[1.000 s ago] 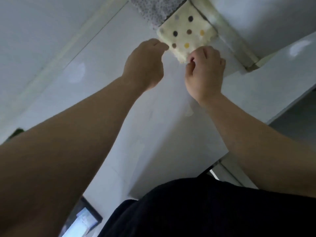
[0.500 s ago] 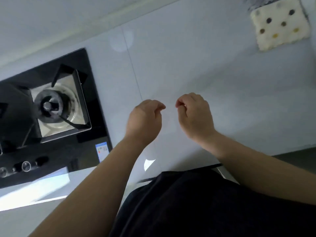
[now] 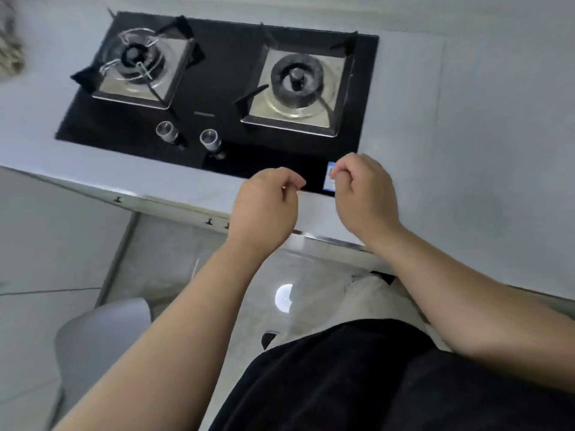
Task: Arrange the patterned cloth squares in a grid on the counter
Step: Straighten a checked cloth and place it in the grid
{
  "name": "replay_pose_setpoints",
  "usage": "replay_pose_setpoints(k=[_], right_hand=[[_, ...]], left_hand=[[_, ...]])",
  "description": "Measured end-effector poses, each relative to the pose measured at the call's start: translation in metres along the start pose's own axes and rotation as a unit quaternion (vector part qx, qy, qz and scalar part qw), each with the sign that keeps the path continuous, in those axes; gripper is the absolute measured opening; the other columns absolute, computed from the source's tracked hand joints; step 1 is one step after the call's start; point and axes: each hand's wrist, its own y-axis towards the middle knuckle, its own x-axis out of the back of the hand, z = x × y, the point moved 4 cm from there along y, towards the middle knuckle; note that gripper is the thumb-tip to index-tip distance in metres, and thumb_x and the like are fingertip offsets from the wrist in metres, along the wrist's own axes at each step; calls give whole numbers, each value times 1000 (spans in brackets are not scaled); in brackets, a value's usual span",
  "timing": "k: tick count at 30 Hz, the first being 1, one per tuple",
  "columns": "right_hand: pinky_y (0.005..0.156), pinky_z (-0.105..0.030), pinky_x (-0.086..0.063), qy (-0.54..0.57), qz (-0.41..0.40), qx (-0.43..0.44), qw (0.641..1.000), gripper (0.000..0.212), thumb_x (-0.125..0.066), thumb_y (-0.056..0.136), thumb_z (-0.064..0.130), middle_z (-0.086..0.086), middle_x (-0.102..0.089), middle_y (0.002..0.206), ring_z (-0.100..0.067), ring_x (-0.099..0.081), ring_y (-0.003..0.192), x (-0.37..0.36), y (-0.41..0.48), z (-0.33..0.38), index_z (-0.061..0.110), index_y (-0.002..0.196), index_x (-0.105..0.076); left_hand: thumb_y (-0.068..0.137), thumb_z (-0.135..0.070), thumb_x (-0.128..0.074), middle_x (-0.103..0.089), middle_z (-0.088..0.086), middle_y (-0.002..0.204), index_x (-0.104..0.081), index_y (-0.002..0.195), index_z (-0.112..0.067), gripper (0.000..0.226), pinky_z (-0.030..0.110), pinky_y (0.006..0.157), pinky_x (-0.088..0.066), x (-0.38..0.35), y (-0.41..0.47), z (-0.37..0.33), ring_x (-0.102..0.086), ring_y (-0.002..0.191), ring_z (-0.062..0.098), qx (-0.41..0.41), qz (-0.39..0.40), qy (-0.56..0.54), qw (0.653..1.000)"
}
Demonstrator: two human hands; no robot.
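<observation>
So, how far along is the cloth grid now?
Done: none to confirm; no laid square is in view. In hand: nothing; left hand and right hand hover loosely curled, empty, over the counter edge by the hob. Left: the grid; the blurred bundle at top left may be cloth.

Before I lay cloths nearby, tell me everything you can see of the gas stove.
The gas stove is a glossy black, glass-looking panel set into the counter. Its left burner and right burner each sit in a square steel tray under black pan supports; no flame shows. Two silvery knobs stand at the front centre. A blue sticker on the near right corner is partly hidden by the right hand.
</observation>
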Motion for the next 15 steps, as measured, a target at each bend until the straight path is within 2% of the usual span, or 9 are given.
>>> replay_pose_setpoints(k=[3, 5, 8, 12, 15], right_hand=[[66, -31, -45, 42, 6, 9, 999, 24, -44, 92, 7, 7, -62, 77, -10, -56, 76, -41, -26, 66, 15, 78, -62], [62, -25, -41, 49, 42, 34, 997, 24, -44, 92, 7, 8, -61, 75, -7, -56, 75, -71, -40, 112, 17, 78, -62], [59, -27, -42, 43, 91, 85, 991, 24, -45, 93, 9, 9, -59, 73, -8, -57, 74, -105, -48, 177, 18, 80, -62], [60, -30, -44, 47, 124, 127, 983, 22, -45, 96, 10, 11, -58, 72, -10, -57, 74, -143, -41, 241, 18, 85, -62], [60, -32, -46, 48, 145, 138, 979, 21, -45, 96, 10, 11, -58, 71, -11, -57, 71, -176, -28, 269, 19, 88, -62]], left_hand=[[98, -14, -50, -69, -12, 102, -74, 102, -26, 27, 23, 77, -50, 67, -37, 56, -62, 82, 6, 29, -44, -6, 999], [98, -14, -49, -66, -14, 97, -72, 99, -29, 28, 16, 68, -46, 111, -59, 90, -61, 75, 3, 59, -83, -15, 995], [97, -13, -48, -67, -14, 94, -72, 97, -29, 29, 11, 60, -39, 167, -77, 130, -59, 71, 2, 90, -131, -24, 987], [97, -13, -46, -70, -13, 96, -72, 99, -30, 31, 23, 66, -51, 219, -74, 176, -59, 70, 2, 125, -188, -42, 973], [98, -12, -46, -70, -13, 99, -73, 101, -28, 32, 20, 68, -50, 246, -61, 207, -60, 73, 3, 145, -211, -49, 966]])
